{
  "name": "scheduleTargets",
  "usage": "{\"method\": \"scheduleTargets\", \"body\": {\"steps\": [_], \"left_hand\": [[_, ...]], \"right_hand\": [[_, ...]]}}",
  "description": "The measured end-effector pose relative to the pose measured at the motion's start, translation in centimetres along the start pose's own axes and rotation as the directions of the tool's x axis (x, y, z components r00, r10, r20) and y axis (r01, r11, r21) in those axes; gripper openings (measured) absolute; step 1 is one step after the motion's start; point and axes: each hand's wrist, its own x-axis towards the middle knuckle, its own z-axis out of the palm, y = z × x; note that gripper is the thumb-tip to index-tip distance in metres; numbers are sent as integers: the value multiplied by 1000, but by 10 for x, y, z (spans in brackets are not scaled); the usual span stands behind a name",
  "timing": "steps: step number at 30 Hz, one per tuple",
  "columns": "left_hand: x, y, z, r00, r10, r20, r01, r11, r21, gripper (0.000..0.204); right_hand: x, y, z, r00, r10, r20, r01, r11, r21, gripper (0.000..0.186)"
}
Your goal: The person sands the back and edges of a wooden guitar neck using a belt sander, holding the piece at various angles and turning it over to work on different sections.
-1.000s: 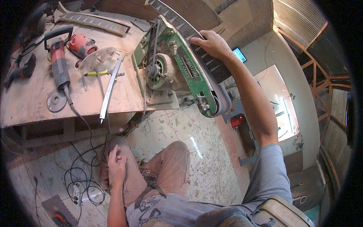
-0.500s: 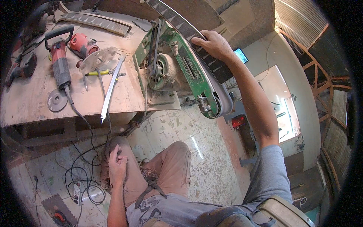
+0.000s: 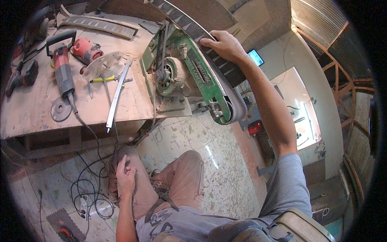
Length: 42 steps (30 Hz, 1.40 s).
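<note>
My right hand (image 3: pixel 226 47) grips the edge of a long dark guitar fretboard (image 3: pixel 186 25) with pale triangular inlays and a light edge. Its thumb lies over the near face, and the other fingers are mostly hidden behind. The fretboard runs along the far side of a green belt sander (image 3: pixel 203 82); whether it touches the belt is hidden. Low on the left, my left hand (image 3: pixel 126 177) rests on my thigh, empty, with its fingers loosely bent and apart.
On the dusty workbench (image 3: pixel 36 111) lie a red angle grinder (image 3: pixel 63 70), another red power tool (image 3: pixel 85 49), a metal ruler (image 3: pixel 118 99), yellow-handled pliers (image 3: pixel 102 79) and another inlaid neck piece (image 3: pixel 98 25). Black cables (image 3: pixel 86 183) coil across the floor beside my leg.
The view has shifted slightly. My right hand and the fretboard have moved a little up and left in the picture. My left hand stays on my thigh.
</note>
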Motion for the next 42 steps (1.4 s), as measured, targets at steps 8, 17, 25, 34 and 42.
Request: {"method": "scheduleTargets", "body": {"steps": [8, 17, 25, 34, 42], "left_hand": [[0, -1, -3, 1000, -5, 7, 5, 1000, 3, 63], [1, -6, -2, 1000, -21, 6, 21, 999, -47, 63], [0, -3, -3, 1000, -7, 2, 7, 1000, -16, 63], [1, -6, -4, 1000, 4, 10, -4, 1000, -20, 64], [2, -9, -2, 1000, 1, 7, -1, 999, -45, 65]], "right_hand": [[-3, -2, 1, 999, 48, -14, -48, 999, 24, 56], [-3, -6, -1, 994, 107, -2, -107, 994, 18, 56], [2, 2, 4, 989, 147, -19, -148, 987, -61, 55], [1, 6, 4, 992, 128, -8, -128, 990, -66, 55], [-4, 4, -1, 1000, 19, 14, -18, 1000, -8, 57]]}}
